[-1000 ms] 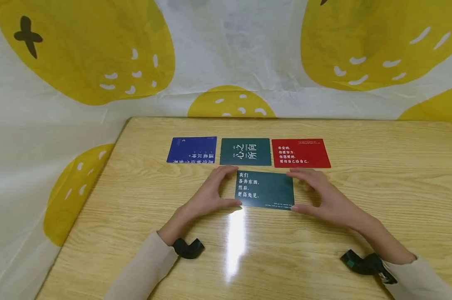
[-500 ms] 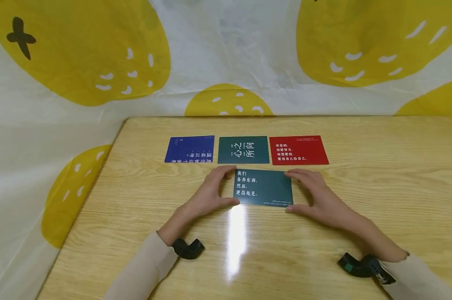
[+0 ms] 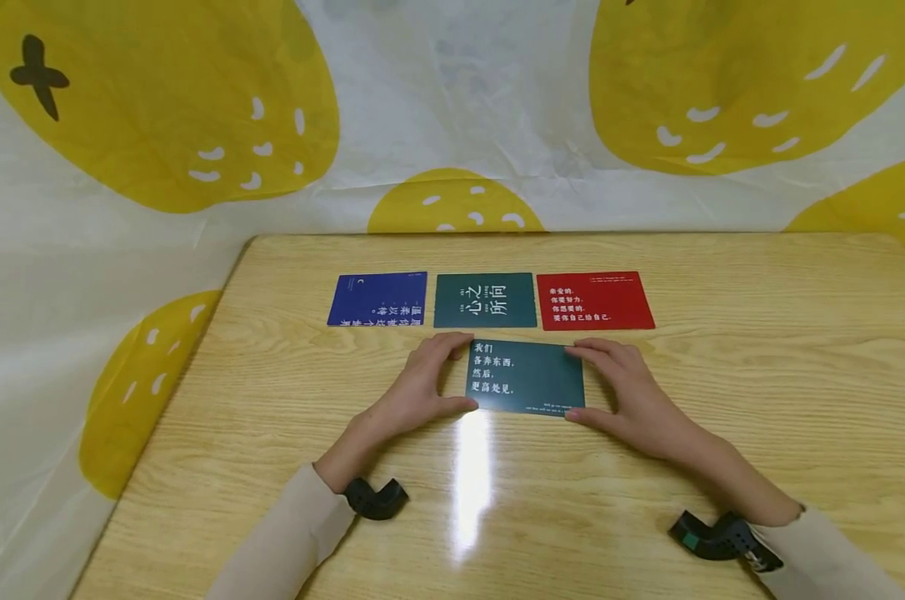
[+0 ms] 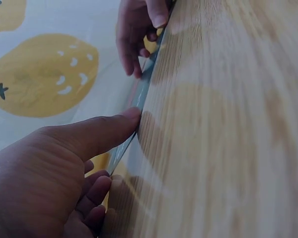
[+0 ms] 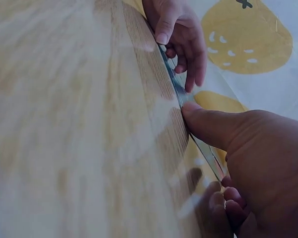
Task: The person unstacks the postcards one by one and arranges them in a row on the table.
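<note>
A dark green card with white lettering lies on the wooden table in the head view, its long side running left to right. My left hand holds its left end, thumb at the near corner and fingers at the far corner. At the right end my right hand grips it the same way, its fingertips overlapping the corners. Both wrist views show the card nearly edge-on, low against the wood, with the left thumb and right thumb at its near edge. Some fingers are partly hidden there.
Just beyond the held card lies a row of three cards: a blue one, a green one and a red one. Behind the wooden table hangs a white cloth with yellow fruit prints.
My right hand has shifted slightly left, so its fingertips now overlap the card's right corners. The left hand and the card look almost unmoved; the head view has shifted a little.
</note>
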`<state>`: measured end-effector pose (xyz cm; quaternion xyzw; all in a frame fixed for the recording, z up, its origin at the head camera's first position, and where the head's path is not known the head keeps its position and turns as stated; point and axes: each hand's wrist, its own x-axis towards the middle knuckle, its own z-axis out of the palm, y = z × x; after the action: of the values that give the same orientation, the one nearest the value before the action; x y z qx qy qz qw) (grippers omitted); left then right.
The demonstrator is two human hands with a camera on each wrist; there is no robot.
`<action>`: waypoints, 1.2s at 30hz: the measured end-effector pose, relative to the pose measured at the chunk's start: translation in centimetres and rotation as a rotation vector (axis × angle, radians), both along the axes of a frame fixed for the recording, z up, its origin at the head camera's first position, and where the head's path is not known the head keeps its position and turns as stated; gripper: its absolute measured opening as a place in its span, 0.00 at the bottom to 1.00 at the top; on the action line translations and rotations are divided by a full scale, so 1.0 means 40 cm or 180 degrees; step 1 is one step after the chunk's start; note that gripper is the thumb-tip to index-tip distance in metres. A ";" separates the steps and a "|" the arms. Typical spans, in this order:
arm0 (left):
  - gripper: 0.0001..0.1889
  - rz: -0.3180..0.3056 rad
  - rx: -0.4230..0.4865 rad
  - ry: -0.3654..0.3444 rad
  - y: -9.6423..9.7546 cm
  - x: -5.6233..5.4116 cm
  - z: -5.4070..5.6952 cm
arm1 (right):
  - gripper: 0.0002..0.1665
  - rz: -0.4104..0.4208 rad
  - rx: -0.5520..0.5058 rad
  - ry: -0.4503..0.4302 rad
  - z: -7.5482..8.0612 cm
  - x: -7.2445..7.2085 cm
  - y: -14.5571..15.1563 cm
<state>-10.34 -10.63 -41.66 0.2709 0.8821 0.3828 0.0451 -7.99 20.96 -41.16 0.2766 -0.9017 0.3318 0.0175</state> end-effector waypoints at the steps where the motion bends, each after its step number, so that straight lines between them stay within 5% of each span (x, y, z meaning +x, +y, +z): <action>1: 0.46 -0.0006 -0.0002 0.0003 0.000 0.000 0.000 | 0.49 -0.0020 0.0000 -0.0007 0.000 0.001 0.000; 18: 0.46 -0.0038 -0.0027 0.0062 0.003 0.001 0.004 | 0.54 -0.0217 -0.0077 -0.0234 -0.002 0.004 0.001; 36: 0.48 -0.0246 0.0215 0.0095 0.005 0.001 -0.002 | 0.55 -0.0210 -0.0058 -0.0131 -0.005 0.005 0.000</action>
<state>-10.32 -10.44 -41.72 0.3119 0.8581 0.4062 0.0376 -7.80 20.94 -41.36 0.2397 -0.9074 0.3449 0.0125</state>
